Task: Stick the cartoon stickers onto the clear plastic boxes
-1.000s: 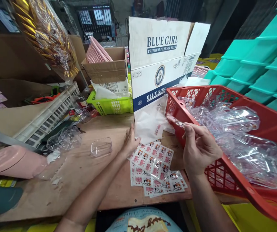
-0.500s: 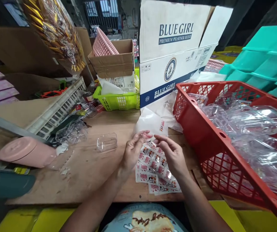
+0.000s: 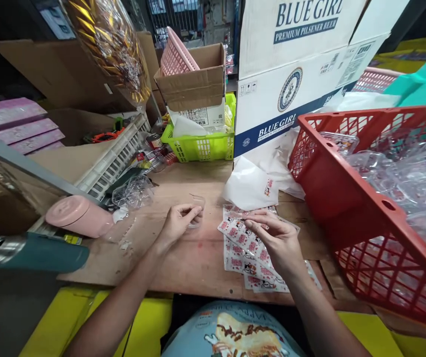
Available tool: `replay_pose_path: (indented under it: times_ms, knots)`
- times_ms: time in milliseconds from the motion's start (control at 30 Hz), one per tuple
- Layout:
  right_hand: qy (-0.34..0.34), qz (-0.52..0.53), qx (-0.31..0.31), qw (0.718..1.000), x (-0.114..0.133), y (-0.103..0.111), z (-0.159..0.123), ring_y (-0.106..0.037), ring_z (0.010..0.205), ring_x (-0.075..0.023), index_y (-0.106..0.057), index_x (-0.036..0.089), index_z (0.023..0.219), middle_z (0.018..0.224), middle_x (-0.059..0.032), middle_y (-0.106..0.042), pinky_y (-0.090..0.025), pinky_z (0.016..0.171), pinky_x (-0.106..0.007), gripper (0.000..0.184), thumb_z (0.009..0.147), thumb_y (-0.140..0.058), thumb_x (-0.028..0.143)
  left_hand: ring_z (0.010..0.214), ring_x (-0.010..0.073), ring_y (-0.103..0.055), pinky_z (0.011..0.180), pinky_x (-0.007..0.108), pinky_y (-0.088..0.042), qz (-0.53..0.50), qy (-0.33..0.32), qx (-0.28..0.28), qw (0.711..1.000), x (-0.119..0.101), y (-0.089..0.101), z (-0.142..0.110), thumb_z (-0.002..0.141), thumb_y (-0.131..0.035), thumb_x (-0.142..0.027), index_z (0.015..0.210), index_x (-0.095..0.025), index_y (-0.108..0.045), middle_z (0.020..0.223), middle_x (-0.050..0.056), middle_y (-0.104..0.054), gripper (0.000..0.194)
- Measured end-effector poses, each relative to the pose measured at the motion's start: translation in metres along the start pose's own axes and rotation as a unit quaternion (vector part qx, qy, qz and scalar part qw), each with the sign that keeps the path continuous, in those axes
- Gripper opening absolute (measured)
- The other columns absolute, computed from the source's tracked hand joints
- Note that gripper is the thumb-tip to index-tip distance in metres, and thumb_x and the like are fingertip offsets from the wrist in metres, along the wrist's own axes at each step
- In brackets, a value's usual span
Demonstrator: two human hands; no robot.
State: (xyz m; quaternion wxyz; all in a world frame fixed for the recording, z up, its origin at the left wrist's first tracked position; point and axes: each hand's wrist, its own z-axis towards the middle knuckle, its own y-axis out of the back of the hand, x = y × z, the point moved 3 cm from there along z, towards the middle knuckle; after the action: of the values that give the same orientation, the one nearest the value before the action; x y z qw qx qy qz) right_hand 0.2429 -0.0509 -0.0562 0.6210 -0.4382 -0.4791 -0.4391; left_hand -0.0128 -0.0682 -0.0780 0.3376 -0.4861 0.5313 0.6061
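My left hand (image 3: 179, 221) is closed on the near-left side of a small clear plastic box (image 3: 199, 202) on the wooden table; the fingers hide part of it. To the right, my right hand (image 3: 277, 238) is held in a pinch above the sticker sheets (image 3: 248, 248), which carry rows of pink and cat prints. Something thin and see-through seems to show at its fingertips, too faint to name. Behind the sheets lies white backing paper (image 3: 248, 183) with one printed sticker left near its edge.
A red basket (image 3: 346, 183) full of clear plastic boxes stands close on the right. White beer carton (image 3: 265, 94) and lime basket (image 3: 201, 148) stand at the back. On the left are a pink lidded container (image 3: 79, 215), a teal bottle (image 3: 56, 252) and crumpled clear plastic (image 3: 133, 192).
My right hand came from beside the red basket to above the sheets, where both hands met. My left hand then moved left and took hold of the clear box. The view has turned left.
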Motion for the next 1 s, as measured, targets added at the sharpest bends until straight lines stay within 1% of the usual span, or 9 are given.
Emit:
replay_pose_path:
  times_ms: [33,67,133,200,300,467,667,833,1000]
  knots:
    - [-0.019,0.013,0.002,1.0,-0.002,-0.003,-0.001,-0.063,0.08,-0.0161,-0.079,0.022,0.084,0.086,-0.0051,-0.069,-0.052,0.067,-0.026,0.012,0.078,-0.078,0.032,0.075,0.0215,-0.07,0.081,0.042,-0.055,-0.098,0.03,0.025,0.994,-0.001,-0.013,-0.005,0.083,-0.067,-0.042,0.087,-0.015,-0.072,0.085,0.01,-0.074,0.028]
    - [-0.039,0.028,0.004,0.999,-0.004,-0.005,-0.003,-0.063,0.073,-0.0152,-0.079,0.021,0.083,0.082,-0.0048,-0.07,-0.052,0.064,-0.026,0.013,0.077,-0.079,0.033,0.077,0.0207,-0.071,0.081,0.04,-0.056,-0.206,0.063,0.054,0.975,-0.004,-0.026,-0.011,0.082,-0.069,-0.039,0.094,-0.014,-0.072,0.089,0.01,-0.075,0.028]
    - [-0.073,0.056,0.003,0.996,-0.004,-0.005,-0.005,-0.063,0.065,-0.0138,-0.078,0.02,0.082,0.077,-0.0043,-0.071,-0.053,0.059,-0.026,0.016,0.075,-0.08,0.035,0.085,0.0211,-0.073,0.087,0.04,-0.056,-0.385,0.117,0.098,0.91,-0.012,-0.052,-0.026,0.077,-0.076,-0.03,0.101,-0.015,-0.072,0.093,0.009,-0.076,0.028]
    - [-0.09,0.068,0.002,0.994,-0.001,-0.003,-0.007,-0.062,0.06,-0.0123,-0.078,0.019,0.08,0.076,-0.0039,-0.072,-0.053,0.056,-0.025,0.017,0.075,-0.081,0.035,0.091,0.0214,-0.073,0.092,0.04,-0.055,-0.465,0.134,0.11,0.868,-0.021,-0.07,-0.038,0.075,-0.078,-0.021,0.101,-0.015,-0.073,0.095,0.008,-0.077,0.027]
    - [-0.106,0.06,-0.002,0.993,0.005,0.002,-0.01,-0.06,0.054,-0.0099,-0.077,0.018,0.078,0.07,-0.0028,-0.07,-0.051,0.052,-0.022,0.017,0.074,-0.082,0.034,0.094,0.0204,-0.073,0.093,0.038,-0.056,-0.507,0.129,0.102,0.846,-0.029,-0.086,-0.05,0.075,-0.078,-0.015,0.098,-0.015,-0.075,0.098,0.008,-0.077,0.023]
    - [-0.146,0.055,0.0,0.988,0.004,0.002,-0.018,-0.056,0.046,-0.0084,-0.076,0.015,0.076,0.061,-0.0013,-0.065,-0.045,0.043,-0.019,0.022,0.072,-0.082,0.036,0.088,0.0159,-0.073,0.085,0.029,-0.058,-0.497,0.125,0.069,0.856,-0.024,-0.097,-0.059,0.073,-0.079,-0.013,0.091,-0.018,-0.077,0.096,0.006,-0.078,0.018]
    - [-0.167,0.077,-0.004,0.983,-0.005,-0.001,-0.021,-0.053,0.044,-0.0087,-0.076,0.014,0.077,0.055,0.0004,-0.061,-0.048,0.042,-0.021,0.026,0.069,-0.084,0.037,0.093,0.0202,-0.073,0.088,0.031,-0.058,-0.443,0.104,0.076,0.887,-0.025,-0.1,-0.062,0.074,-0.079,-0.019,0.095,-0.018,-0.078,0.102,0.008,-0.077,0.021]
    - [-0.185,0.067,-0.003,0.98,-0.007,0.0,-0.018,-0.053,0.043,-0.0081,-0.075,0.013,0.074,0.053,0.0004,-0.061,-0.044,0.04,-0.018,0.027,0.064,-0.086,0.035,0.098,0.0205,-0.072,0.09,0.03,-0.057,-0.434,0.1,0.069,0.893,-0.026,-0.1,-0.061,0.073,-0.08,-0.019,0.095,-0.02,-0.079,0.106,0.007,-0.076,0.022]
    - [-0.185,0.053,0.003,0.981,-0.009,-0.001,-0.017,-0.052,0.045,-0.008,-0.074,0.012,0.074,0.056,-0.0011,-0.063,-0.043,0.041,-0.018,0.029,0.066,-0.084,0.038,0.099,0.02,-0.072,0.089,0.029,-0.057,-0.427,0.098,0.073,0.896,-0.022,-0.099,-0.059,0.076,-0.078,-0.017,0.096,-0.021,-0.079,0.105,0.006,-0.077,0.02]
